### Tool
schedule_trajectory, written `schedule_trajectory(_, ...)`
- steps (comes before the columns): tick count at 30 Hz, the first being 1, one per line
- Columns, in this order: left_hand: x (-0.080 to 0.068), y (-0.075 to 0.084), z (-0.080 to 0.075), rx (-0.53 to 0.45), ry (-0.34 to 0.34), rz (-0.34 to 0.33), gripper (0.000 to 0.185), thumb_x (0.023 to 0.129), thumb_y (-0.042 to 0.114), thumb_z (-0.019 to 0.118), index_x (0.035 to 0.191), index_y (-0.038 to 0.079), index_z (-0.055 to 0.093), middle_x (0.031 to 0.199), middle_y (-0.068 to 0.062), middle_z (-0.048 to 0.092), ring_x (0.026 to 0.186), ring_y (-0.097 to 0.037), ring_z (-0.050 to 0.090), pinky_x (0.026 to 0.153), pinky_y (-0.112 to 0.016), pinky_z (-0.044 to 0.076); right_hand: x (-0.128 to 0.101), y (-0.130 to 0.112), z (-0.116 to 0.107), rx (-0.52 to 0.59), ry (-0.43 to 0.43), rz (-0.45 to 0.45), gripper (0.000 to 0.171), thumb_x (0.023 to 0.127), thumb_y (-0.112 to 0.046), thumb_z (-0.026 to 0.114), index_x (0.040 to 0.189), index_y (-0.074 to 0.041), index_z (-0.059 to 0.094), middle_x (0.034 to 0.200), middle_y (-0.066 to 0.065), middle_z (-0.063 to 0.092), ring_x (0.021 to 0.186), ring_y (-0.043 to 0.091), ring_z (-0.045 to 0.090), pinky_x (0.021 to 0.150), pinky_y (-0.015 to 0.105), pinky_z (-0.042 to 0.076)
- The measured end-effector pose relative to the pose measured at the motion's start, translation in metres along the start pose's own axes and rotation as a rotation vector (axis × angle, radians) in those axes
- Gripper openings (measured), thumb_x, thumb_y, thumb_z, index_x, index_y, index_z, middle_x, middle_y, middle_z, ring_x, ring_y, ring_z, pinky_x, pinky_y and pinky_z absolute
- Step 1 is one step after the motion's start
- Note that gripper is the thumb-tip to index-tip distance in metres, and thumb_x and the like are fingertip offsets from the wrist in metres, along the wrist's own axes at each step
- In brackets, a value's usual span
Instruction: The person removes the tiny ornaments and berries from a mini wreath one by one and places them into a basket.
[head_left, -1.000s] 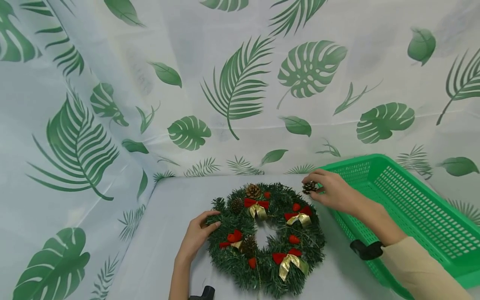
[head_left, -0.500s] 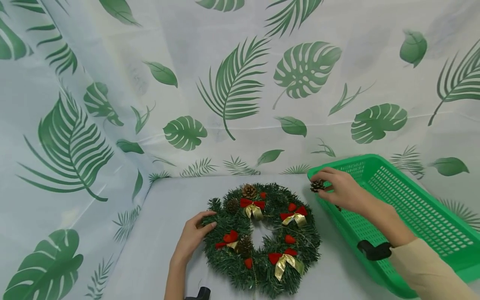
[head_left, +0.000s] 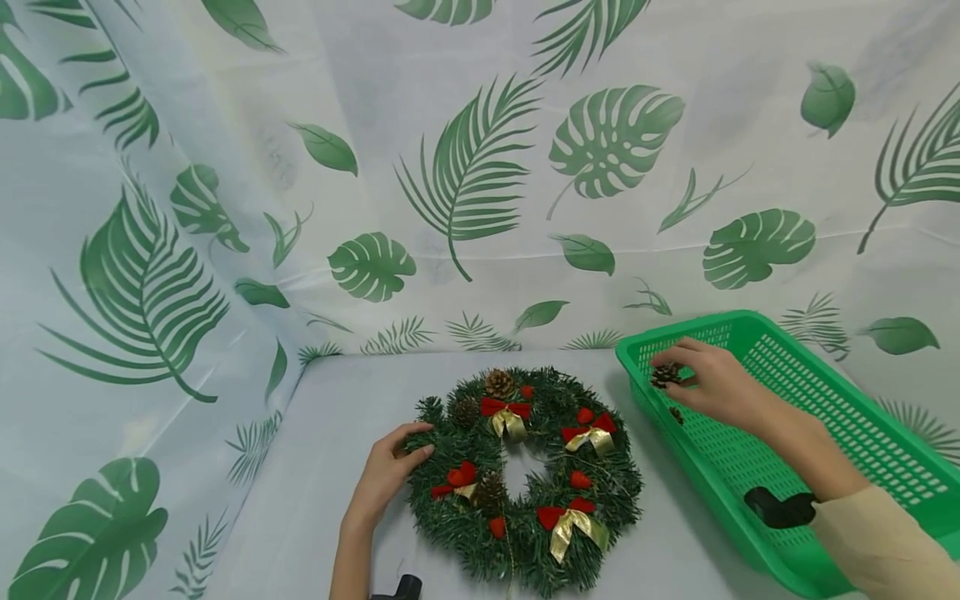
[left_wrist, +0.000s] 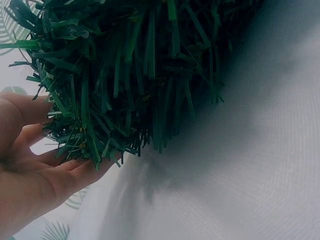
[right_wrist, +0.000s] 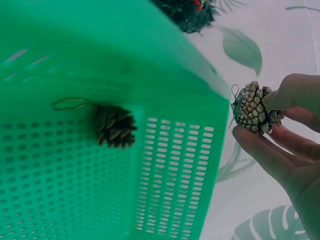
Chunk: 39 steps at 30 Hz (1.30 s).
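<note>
A: Nearest the camera, what is the left hand (head_left: 386,472) doing?

B: It rests against the left edge of the wreath (head_left: 525,479), fingers loosely bent into the green needles with the thumb on top. The left wrist view shows the fingertips (left_wrist: 75,165) tucked under the bristly rim, touching it rather than gripping it, with the pale cloth-covered table (head_left: 337,433) beneath.

A: And the wreath itself?

B: It lies flat on the table, dressed with red-and-gold bows (head_left: 573,521), small red berries and a pine cone on the wreath (head_left: 498,382) at its far rim.

A: Farther out, the right hand (head_left: 712,385)?

B: It hovers over the near-left corner of the green basket (head_left: 825,400), pinching a small pine cone (head_left: 665,375) between thumb and fingertips. In the right wrist view that held cone (right_wrist: 255,107) sits just past the basket's rim, the fingers closed around it.

A: Anything inside the basket?

B: One loose pine cone (right_wrist: 116,126) lies on the perforated floor, with a thin wire loop beside it.

A: Behind all that?

B: A white leaf-printed curtain (head_left: 465,167) forms the backdrop.
</note>
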<state>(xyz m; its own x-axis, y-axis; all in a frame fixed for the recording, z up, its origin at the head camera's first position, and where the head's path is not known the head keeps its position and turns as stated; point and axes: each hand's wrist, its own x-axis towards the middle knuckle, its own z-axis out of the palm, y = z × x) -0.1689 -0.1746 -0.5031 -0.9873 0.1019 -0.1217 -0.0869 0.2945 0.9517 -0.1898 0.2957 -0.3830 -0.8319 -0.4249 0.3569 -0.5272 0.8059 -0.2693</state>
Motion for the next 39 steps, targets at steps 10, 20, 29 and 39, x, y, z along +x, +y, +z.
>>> schedule_trajectory(10,-0.001,-0.001,-0.001,0.013,0.008,0.016,0.036,0.097,0.024,0.073,0.133,0.022,0.069,0.153,-0.01,0.053,0.103,-0.022,0.057,0.074,-0.034,0.041,-0.014,0.017,0.005,0.002,-0.04,0.06,0.03,0.079,0.005,0.081,0.107,0.001,0.074,0.102,0.015,0.067,0.083,0.03,0.068,0.063,0.035,0.054)
schedule_trajectory(20,-0.006,0.001,-0.002,0.004,0.012,0.029,0.037,0.098,0.022,0.072,0.135,0.018,0.068,0.154,-0.013,0.052,0.13,-0.033,0.059,0.086,-0.036,0.047,-0.023,0.035,0.013,0.01,-0.08,0.097,0.027,0.082,0.003,0.079,0.108,0.002,0.074,0.103,0.018,0.067,0.082,0.031,0.067,0.061,0.035,0.051)
schedule_trajectory(29,-0.006,0.002,-0.001,-0.002,0.023,0.006,0.039,0.098,0.02,0.072,0.136,0.018,0.067,0.155,-0.014,0.05,0.137,-0.039,0.054,0.092,-0.044,0.05,-0.032,0.049,0.021,0.006,-0.126,0.122,0.026,0.081,0.003,0.079,0.106,0.005,0.072,0.099,0.019,0.066,0.081,0.033,0.067,0.062,0.04,0.054)
schedule_trajectory(39,-0.004,0.003,0.001,-0.013,0.005,0.016,0.039,0.098,0.023,0.073,0.136,0.017,0.067,0.156,-0.014,0.05,0.138,-0.036,0.051,0.082,-0.038,0.044,-0.038,0.06,0.028,0.001,-0.183,0.13,0.026,0.08,0.005,0.079,0.105,0.008,0.072,0.096,0.019,0.068,0.079,0.032,0.068,0.063,0.039,0.055)
